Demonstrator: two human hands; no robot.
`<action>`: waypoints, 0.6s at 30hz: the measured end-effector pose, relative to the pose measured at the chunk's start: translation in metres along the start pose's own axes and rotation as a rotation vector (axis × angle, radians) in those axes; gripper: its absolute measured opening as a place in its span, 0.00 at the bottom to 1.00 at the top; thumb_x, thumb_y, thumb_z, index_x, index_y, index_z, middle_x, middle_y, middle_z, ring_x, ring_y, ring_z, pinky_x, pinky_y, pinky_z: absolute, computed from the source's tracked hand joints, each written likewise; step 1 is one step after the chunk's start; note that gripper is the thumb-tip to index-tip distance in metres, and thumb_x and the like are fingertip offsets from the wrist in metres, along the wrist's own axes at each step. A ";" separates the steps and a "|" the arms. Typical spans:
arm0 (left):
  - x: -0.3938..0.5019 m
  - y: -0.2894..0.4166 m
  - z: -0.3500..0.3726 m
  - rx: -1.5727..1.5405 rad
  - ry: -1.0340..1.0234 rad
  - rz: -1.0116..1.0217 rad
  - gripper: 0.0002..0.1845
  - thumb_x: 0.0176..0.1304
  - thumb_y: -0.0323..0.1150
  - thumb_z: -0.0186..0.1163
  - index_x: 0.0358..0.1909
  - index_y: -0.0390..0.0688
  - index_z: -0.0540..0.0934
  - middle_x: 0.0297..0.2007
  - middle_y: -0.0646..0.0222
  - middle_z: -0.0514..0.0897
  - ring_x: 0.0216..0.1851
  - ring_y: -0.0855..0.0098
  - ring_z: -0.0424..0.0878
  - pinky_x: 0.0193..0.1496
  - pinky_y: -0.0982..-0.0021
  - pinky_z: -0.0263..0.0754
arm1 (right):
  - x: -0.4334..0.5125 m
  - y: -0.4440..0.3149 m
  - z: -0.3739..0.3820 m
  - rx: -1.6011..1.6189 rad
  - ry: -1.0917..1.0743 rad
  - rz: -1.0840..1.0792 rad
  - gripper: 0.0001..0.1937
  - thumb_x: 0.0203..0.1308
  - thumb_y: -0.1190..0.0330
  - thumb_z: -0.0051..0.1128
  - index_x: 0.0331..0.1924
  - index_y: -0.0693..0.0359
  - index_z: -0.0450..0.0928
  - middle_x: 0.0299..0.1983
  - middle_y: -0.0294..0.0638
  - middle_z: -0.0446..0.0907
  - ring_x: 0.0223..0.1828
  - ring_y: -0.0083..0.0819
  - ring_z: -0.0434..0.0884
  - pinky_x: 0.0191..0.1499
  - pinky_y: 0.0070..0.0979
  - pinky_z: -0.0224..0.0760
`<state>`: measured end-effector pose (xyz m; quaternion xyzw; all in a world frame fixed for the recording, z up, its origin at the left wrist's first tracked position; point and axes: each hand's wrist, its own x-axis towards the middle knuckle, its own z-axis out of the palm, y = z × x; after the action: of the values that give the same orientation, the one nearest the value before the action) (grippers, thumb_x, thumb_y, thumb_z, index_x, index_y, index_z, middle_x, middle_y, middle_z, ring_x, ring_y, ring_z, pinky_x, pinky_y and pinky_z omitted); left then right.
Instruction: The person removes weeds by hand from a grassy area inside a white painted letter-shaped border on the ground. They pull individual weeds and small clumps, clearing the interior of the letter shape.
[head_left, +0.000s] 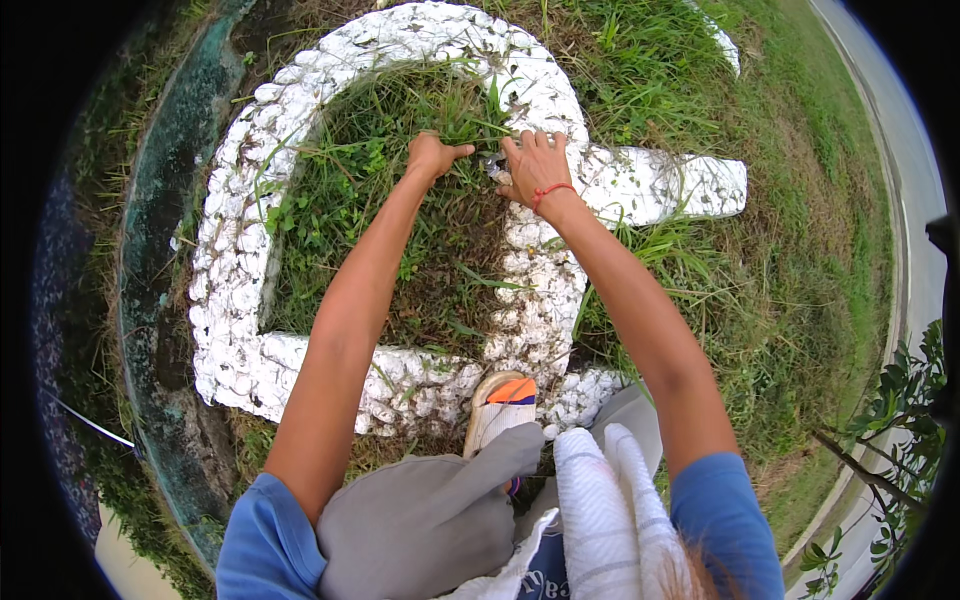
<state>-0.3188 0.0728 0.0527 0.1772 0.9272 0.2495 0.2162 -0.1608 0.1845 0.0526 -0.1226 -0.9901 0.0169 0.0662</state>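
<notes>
My left hand (436, 156) is in the grass (390, 112) inside a large white stone letter shape (232, 300), its thumb pointing right and its other fingers curled among blades. My right hand (536, 165), with a red cord bracelet (551, 193) at the wrist, lies palm down at the inner edge of the white stonework. Beside its thumb, partly under the palm, is a small metallic object (494, 166); its kind and whether the hand grips it cannot be told. Loose grass clippings lie on the white stones.
My shoe (504, 405) rests on the lower stonework. A white stone arm (675, 180) juts right. A weathered green concrete edge (169, 187) curves along the left. Grassy slope (810, 300), a paved road (919, 187) and a leafy branch (900, 450) are at the right.
</notes>
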 end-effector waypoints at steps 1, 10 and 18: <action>-0.001 0.001 -0.001 0.016 0.002 0.038 0.32 0.41 0.45 0.74 0.45 0.33 0.78 0.41 0.53 0.82 0.43 0.62 0.80 0.44 0.64 0.72 | 0.005 -0.005 0.002 0.002 -0.018 0.010 0.33 0.41 0.45 0.65 0.50 0.54 0.68 0.43 0.41 0.73 0.50 0.35 0.71 0.51 0.41 0.56; 0.000 0.002 -0.002 -0.067 0.038 0.030 0.36 0.38 0.52 0.73 0.44 0.33 0.78 0.39 0.51 0.82 0.39 0.58 0.81 0.43 0.62 0.73 | -0.010 -0.017 -0.005 0.427 -0.246 0.155 0.31 0.41 0.49 0.67 0.46 0.59 0.69 0.30 0.46 0.79 0.36 0.46 0.79 0.40 0.40 0.70; 0.002 0.026 0.032 0.360 0.226 0.345 0.55 0.32 0.58 0.73 0.59 0.31 0.66 0.47 0.44 0.76 0.48 0.51 0.76 0.52 0.59 0.71 | -0.045 0.035 -0.034 0.204 -0.109 0.222 0.34 0.38 0.48 0.69 0.50 0.56 0.69 0.41 0.45 0.75 0.50 0.40 0.71 0.57 0.50 0.49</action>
<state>-0.2989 0.1073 0.0415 0.3392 0.9309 0.1319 0.0307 -0.1048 0.2083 0.0786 -0.2228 -0.9658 0.1312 0.0220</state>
